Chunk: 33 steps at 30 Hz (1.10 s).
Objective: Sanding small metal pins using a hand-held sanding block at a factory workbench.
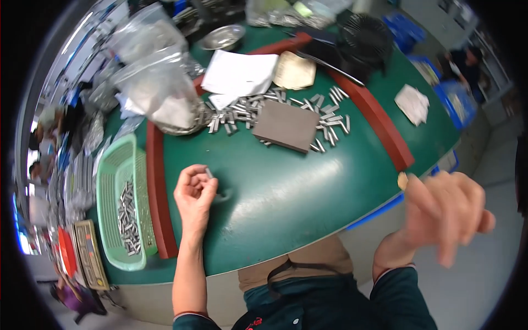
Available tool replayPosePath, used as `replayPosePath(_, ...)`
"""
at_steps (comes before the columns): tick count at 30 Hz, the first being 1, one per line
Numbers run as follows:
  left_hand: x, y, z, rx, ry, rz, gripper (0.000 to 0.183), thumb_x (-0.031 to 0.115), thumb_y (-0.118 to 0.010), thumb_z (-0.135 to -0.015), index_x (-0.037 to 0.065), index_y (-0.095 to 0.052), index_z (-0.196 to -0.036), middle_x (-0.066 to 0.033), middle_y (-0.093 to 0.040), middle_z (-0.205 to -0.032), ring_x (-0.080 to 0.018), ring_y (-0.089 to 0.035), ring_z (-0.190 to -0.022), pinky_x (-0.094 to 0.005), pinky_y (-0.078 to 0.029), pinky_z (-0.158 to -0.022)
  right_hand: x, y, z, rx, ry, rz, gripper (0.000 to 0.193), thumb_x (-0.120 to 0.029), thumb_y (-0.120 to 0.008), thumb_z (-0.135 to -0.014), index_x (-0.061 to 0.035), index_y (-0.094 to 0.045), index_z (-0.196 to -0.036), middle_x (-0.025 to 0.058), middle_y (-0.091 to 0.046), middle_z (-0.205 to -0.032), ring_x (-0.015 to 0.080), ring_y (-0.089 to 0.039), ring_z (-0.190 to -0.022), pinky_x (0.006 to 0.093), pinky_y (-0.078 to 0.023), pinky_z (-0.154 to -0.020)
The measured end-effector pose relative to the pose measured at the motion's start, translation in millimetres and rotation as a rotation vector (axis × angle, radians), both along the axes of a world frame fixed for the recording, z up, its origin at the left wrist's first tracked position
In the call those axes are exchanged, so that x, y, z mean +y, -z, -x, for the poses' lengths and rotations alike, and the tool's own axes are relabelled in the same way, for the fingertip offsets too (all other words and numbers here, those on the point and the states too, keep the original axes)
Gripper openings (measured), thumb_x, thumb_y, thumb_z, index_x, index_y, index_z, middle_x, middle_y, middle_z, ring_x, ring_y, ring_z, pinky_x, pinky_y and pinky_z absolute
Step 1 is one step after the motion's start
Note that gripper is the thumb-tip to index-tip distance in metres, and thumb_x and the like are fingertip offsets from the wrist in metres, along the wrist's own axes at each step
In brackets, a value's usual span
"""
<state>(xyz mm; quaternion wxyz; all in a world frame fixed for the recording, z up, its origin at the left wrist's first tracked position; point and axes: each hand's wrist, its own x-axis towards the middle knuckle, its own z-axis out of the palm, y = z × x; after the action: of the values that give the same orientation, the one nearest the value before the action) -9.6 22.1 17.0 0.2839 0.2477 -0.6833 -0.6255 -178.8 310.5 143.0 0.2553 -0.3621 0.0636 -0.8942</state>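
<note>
Left grip (193,191): pinching a short metal pin (209,173) at thumb and fingertips, left of the frame's centre, over a bare part of the green desk (264,192).
Pin-drop hazard: possible through a loose or off-centre pinch on a small, seemingly smooth part; likely to end in rolling toward the near edge, lower in the frame.
Right grip (444,212): at the right of the frame, beyond the edge of the desk; blurred, with finger closure impossible to judge.
Tan piece (402,181): at the fingertip nearest the desk; held item or finger covering, not distinguishable. If loose, liable to fall toward the floor.
Loose pins (242,113): scattered across the upper centre of the frame; liable to spread after a knock from a sleeve or block.
Brown block (286,125): lying among the loose pins, seemingly on top of some; sliding or tilting possible because of uneven support. Count underneath: hidden.
Green basket (108,192): at left of frame, outside the left red rail (157,192); tipping possible from a forearm catch on the rim. Basket pins (129,220): lower layers hidden.
Plastic bags (157,88): at upper left; contents hard to make out.
Frame rim: dark, with surroundings cut off.
</note>
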Motion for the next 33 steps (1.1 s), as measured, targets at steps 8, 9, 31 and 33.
replayPosePath(8,-4.3,-16.2,14.4,0.046,0.145,-0.15,0.04,-0.003,-0.071,-0.082,0.002,-0.05,-0.116,-0.0021,-0.06,-0.087,-0.0057,-0.057,-0.076,-0.02,-0.046,-0.069,-113.6,55.5,45.2,1.692,0.927,-1.216,0.088,-0.03,-0.082,-0.062,-0.0069,-0.046,-0.139,0.0201,-0.047,-0.13,0.0348,-0.045,-0.118,0.0478,-0.032,-0.102)
replayPosePath(9,-8.6,-14.1,18.7,0.051,0.185,-0.156,0.042,-0.003,-0.071,-0.083,0.003,-0.05,-0.118,-0.0023,-0.06,-0.088,-0.0061,-0.058,-0.079,-0.0204,-0.047,-0.072,-118.1,58.8,49.9,1.707,0.928,-1.188,0.088,-0.03,-0.082,-0.062,-0.0069,-0.046,-0.139,0.0201,-0.047,-0.13,0.0348,-0.045,-0.118,0.0478,-0.032,-0.102)
replayPosePath(31,-30.7,0.4,12.4,0.185,0.121,-0.445,0.044,0.0,-0.064,-0.09,0.002,-0.047,-0.13,-0.0133,-0.067,-0.103,-0.0138,-0.063,-0.087,-0.0281,-0.052,-0.084,-136.5,97.4,54.9,1.572,0.872,-1.333,0.094,-0.029,-0.083,-0.061,-0.0067,-0.043,-0.143,0.0212,-0.049,-0.129,0.0361,-0.049,-0.116,0.0448,-0.036,-0.099)
replayPosePath(33,-30.9,0.7,12.0,0.184,0.123,-0.509,0.043,0.0,-0.063,-0.091,0.002,-0.047,-0.13,-0.0145,-0.068,-0.105,-0.0143,-0.064,-0.087,-0.0288,-0.052,-0.085,-136.0,97.5,54.5,1.564,0.877,-1.327,0.093,-0.028,-0.083,-0.061,-0.0064,-0.044,-0.142,0.0209,-0.05,-0.129,0.0359,-0.049,-0.116,0.0445,-0.036,-0.099)
